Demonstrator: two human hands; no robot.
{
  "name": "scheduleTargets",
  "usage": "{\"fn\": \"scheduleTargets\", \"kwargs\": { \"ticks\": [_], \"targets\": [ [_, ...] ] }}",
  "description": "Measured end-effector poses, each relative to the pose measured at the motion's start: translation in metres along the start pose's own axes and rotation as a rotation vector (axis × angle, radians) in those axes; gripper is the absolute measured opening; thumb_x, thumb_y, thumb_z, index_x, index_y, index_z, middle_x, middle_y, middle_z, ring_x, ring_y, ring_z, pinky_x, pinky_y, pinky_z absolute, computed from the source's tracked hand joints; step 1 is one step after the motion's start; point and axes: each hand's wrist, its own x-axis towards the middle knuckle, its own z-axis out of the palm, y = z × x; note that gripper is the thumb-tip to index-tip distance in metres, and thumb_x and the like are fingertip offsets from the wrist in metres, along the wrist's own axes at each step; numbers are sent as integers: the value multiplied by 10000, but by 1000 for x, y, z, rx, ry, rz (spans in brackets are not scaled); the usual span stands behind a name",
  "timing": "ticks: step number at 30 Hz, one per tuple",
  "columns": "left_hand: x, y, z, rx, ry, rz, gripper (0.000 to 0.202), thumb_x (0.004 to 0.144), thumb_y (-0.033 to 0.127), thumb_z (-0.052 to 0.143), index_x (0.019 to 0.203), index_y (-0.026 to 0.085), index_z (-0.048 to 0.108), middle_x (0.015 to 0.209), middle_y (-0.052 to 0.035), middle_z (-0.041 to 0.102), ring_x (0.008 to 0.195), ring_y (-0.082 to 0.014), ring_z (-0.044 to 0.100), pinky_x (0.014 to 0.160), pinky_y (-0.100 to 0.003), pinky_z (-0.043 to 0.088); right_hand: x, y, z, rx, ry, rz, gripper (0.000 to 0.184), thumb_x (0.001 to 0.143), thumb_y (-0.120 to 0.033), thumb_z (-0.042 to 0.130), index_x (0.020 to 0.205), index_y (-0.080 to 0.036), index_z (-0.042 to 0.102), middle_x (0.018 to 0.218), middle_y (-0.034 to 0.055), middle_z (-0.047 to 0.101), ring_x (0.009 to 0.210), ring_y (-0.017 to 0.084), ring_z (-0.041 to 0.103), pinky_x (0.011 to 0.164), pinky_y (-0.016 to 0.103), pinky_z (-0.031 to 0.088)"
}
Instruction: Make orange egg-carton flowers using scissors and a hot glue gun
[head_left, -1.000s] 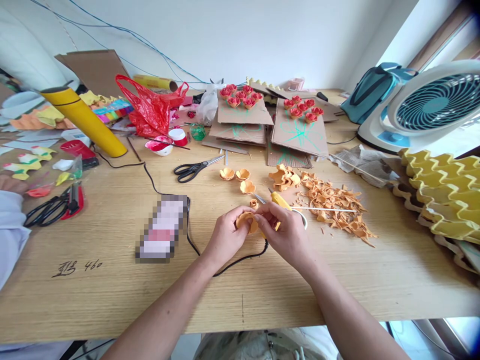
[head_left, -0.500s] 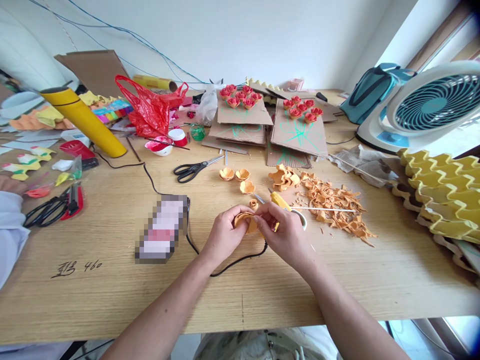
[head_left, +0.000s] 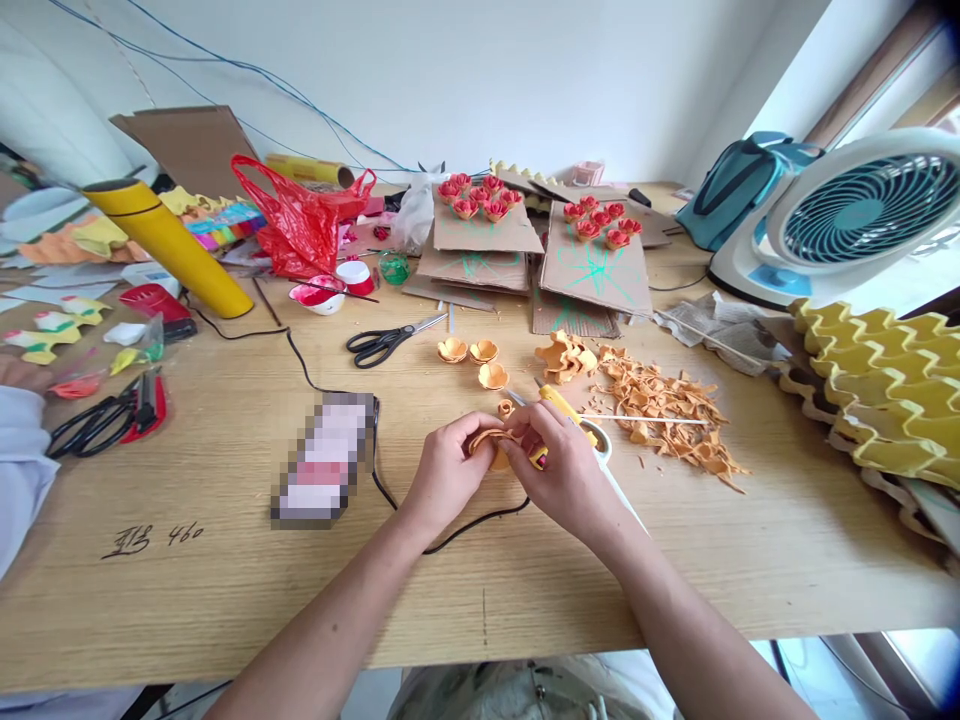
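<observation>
My left hand (head_left: 448, 472) and my right hand (head_left: 564, 458) meet above the table, both pinching an orange cardboard flower cup (head_left: 491, 438) by its edges. Fingers cover much of the cup. Just beyond them lies a small rolled orange piece (head_left: 505, 408). Three open orange flower cups, one of them nearest my hands (head_left: 493, 376), sit farther back. Partly hidden behind my right hand is a yellow tool (head_left: 561, 402), its kind unclear. A white ring-shaped handle (head_left: 604, 442) shows beside that hand.
Orange scraps (head_left: 667, 410) and a cut orange carton piece (head_left: 566, 356) lie right. Black scissors (head_left: 382, 344), a blurred phone (head_left: 324, 460) and a black cable (head_left: 480, 518) lie nearby. Red flowers (head_left: 480, 196) stand on cardboard; yellow egg trays (head_left: 877, 390) and a fan (head_left: 862, 215) are right. A person's sleeve (head_left: 22, 460) is left.
The orange cup has tilted in my fingers, showing its rim more edge-on. My right hand has turned slightly and shifted a little. The table items remain in place.
</observation>
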Motion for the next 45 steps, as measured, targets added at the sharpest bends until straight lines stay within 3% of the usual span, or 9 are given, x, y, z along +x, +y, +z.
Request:
{"fn": "scheduleTargets", "kwargs": {
  "ticks": [5, 12, 21, 28, 33, 37, 39, 42, 45],
  "targets": [
    [-3, 2, 0, 104, -26, 62, 254, 863, 102, 545, 970, 192, 757, 848, -12, 751, 754, -140, 660, 706, -231, 516, 0, 2, 3, -59, -6, -50, 120, 919, -110, 566, 916, -223, 606, 855, 37, 578, 806, 184, 587, 674, 284, 489],
    [-4, 5, 6, -206, -64, -159, 276, 917, 255, 540, 1101, 182, 731, 1008, -59, 756, 822, -188, 707, 622, -273, 614, -2, 0, 4, -45, 98, -1, 115, 932, -115, 540, 896, -217, 582, 878, 43, 579, 753, 166, 589, 678, 286, 501],
    [-6, 2, 4, 6, -61, -27, 350, 853, 92, 499, 1044, 185, 776, 793, -8, 752, 650, -128, 660, 589, -208, 548, -4, 3, 9, -85, 44, -85, 185, 880, -42, 518, 894, -208, 597, 895, 52, 562, 802, 181, 581, 657, 286, 485],
    [-4, 4, 8, -259, -9, -206, 358, 875, 244, 607, 1220, 167, 665, 1025, -70, 772, 833, -192, 743, 672, -277, 628, -5, 6, 12, -64, 146, -90, 160, 889, -52, 535, 895, -205, 582, 873, 42, 573, 775, 177, 574, 657, 292, 477],
    [-5, 3, 6, -145, -16, -64, 273, 919, 208, 535, 1085, 166, 747, 1055, -75, 787, 934, -202, 745, 817, -289, 601, -5, 4, 12, -97, 121, -64, 126, 911, -96, 546, 939, -208, 596, 891, 49, 576, 765, 181, 569, 644, 299, 478],
    [-9, 5, 6, 121, 1, 58, 345, 927, 129, 478, 1120, 194, 756, 915, -34, 801, 729, -153, 720, 719, -250, 554, -5, 5, 12, -96, 86, -69, 153, 901, -87, 552, 965, -212, 615, 924, 53, 561, 738, 169, 563, 617, 292, 479],
    [-10, 6, 6, 189, -5, 95, 360, 926, 107, 468, 1122, 199, 756, 894, -30, 800, 731, -151, 721, 735, -250, 548, -5, 6, 13, -89, 94, -106, 174, 887, -55, 534, 918, -213, 601, 891, 45, 553, 752, 173, 565, 631, 291, 485],
    [-9, 7, 7, 150, 30, 73, 380, 903, 94, 483, 1178, 195, 726, 1006, -45, 800, 859, -170, 743, 802, -257, 563, -5, 8, 14, -97, 131, -121, 164, 894, -55, 533, 880, -213, 572, 856, 37, 547, 755, 178, 562, 629, 291, 477],
    [-7, 6, 8, -33, 27, -54, 346, 904, 162, 512, 1189, 169, 709, 1096, -75, 783, 901, -193, 744, 758, -270, 600, -5, 7, 14, -93, 172, -115, 143, 909, -71, 540, 903, -211, 568, 849, 34, 552, 753, 177, 562, 638, 293, 475]
  ]
}}
